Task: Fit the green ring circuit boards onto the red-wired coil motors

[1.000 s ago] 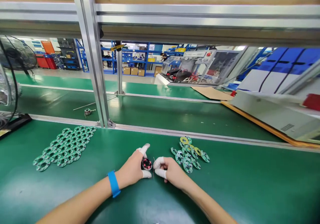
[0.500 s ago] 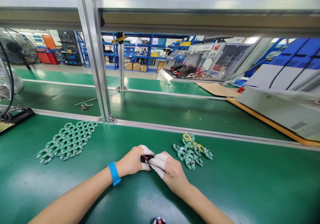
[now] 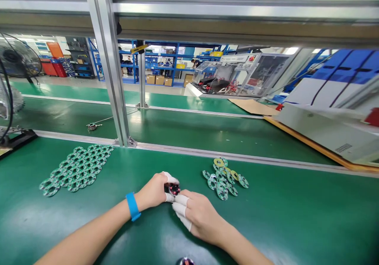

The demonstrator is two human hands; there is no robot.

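My left hand (image 3: 156,189), with white finger cots and a blue wristband (image 3: 133,206), is closed around a small black round part with red bits (image 3: 174,189). The part's open face is turned towards my right hand (image 3: 199,215). Right fingertips, also in white cots, are pressed together at the lower edge of that part; what lies between them is hidden. Right of my hands lies a loose pile of green ring-shaped circuit boards (image 3: 222,184), a few showing yellow faces. Another round part with reddish bits (image 3: 186,261) is cut off by the bottom edge of the view.
Neat rows of green ring boards (image 3: 79,168) cover the left of the green bench (image 3: 142,241). An aluminium post (image 3: 108,68) rises at the bench's back rail. Beyond it, a small wired part (image 3: 92,126) lies on the green belt. A fan (image 3: 17,58) stands at far left.
My right hand has slid slightly down from the part's face to its lower edge, so more of the black and red part shows. The view has shifted a little.
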